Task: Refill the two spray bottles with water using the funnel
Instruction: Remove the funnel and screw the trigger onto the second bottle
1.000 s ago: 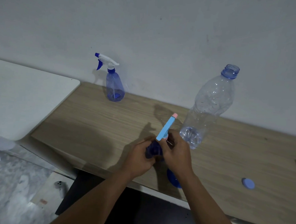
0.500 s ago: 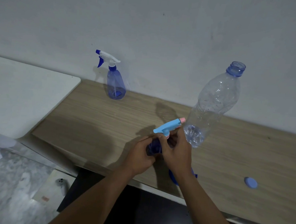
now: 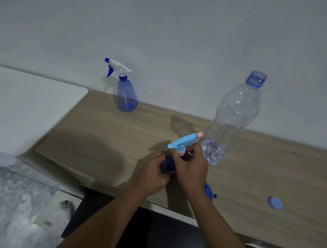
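Fingers of right hand point(image 3: 191, 168) pinched on light-blue trigger head point(image 3: 184, 142); left hand point(image 3: 154, 175) wrapped round dark-blue spray bottle point(image 3: 167, 165), lower centre, near wooden shelf point(image 3: 101, 135) front edge. Open grain at left. Second spray bottle point(image 3: 126, 94) by wall, upper left. Clear plastic bottle point(image 3: 233, 116) right, uncapped. Blue funnel point(image 3: 209, 192) behind right wrist; cap point(image 3: 275, 202) far right.
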### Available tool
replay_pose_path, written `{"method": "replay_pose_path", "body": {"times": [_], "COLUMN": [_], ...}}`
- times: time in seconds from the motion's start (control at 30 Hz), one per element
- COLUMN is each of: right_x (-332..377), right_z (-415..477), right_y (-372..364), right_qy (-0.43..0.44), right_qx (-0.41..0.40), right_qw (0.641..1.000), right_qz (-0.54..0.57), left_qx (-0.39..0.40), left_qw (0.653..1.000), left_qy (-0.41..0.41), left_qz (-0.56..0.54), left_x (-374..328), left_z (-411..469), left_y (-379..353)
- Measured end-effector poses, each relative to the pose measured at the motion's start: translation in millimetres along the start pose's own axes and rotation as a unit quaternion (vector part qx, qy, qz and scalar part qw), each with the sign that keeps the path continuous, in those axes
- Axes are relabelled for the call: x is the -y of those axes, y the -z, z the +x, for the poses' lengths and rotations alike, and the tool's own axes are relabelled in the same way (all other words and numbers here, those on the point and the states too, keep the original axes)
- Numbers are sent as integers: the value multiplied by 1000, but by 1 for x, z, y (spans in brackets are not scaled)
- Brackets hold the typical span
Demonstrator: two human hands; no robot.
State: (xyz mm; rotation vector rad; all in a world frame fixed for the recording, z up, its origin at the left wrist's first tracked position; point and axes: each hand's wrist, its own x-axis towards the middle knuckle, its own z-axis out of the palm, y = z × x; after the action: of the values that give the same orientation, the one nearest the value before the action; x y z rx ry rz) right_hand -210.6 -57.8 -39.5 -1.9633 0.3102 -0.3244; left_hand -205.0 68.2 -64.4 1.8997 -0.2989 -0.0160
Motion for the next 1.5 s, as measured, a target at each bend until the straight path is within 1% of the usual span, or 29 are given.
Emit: {"method": "replay_pose_path", "body": {"times": [0.1, 0.27, 0.43, 0.5, 0.57, 0.7, 0.93, 1.1, 1.2, 1.3, 1.37, 1.43, 1.5], "right_x": [1, -1, -6, -7, -6, -4, -3, -7, -6, -4, -4, -5, -5], "right_z": [-2, -3, -4, -4, -3, -2, -2, -3, -3, -2, -1, -3, -5], "right_y": [0, 2, 3, 3, 2, 0, 0, 2, 0, -1, -1, 1, 2], "right_qy": [-14, 57, 87, 71, 36, -6, 30, 47, 33, -2, -9, 5, 37], "right_qx": [-3, 11, 29, 35, 31, 13, 23, 28, 27, 5, 8, 18, 20], "right_qw": [1000, 997, 994, 996, 999, 1000, 999, 998, 999, 1000, 999, 1000, 999], "right_qz": [9, -58, -66, -38, -3, 20, -25, -13, 7, 24, 30, 18, -2], "left_qx": [3, 9, 12, 4, 5, 1, 13, 0, -9, -10, -13, -17, -17], "left_qw": [1000, 1000, 1000, 1000, 1000, 1000, 1000, 1000, 1000, 1000, 1000, 999, 999], "left_qy": [7, 18, 7, 1, 12, 27, 24, 6, 2, 16, 24, 30, 23], "left_qz": [3, -10, -12, -14, -11, -11, -6, -22, -25, -13, -10, -9, -17], "left_x": [4, 5, 0, 1, 5, 8, 9, 3, 3, 8, 12, 13, 11], "left_z": [1, 0, -1, 0, 0, 0, 0, 0, 0, -1, 0, 1, 1], "left_y": [0, -1, 1, 0, -2, -2, -1, -2, -2, -4, -4, -5, -5]}}
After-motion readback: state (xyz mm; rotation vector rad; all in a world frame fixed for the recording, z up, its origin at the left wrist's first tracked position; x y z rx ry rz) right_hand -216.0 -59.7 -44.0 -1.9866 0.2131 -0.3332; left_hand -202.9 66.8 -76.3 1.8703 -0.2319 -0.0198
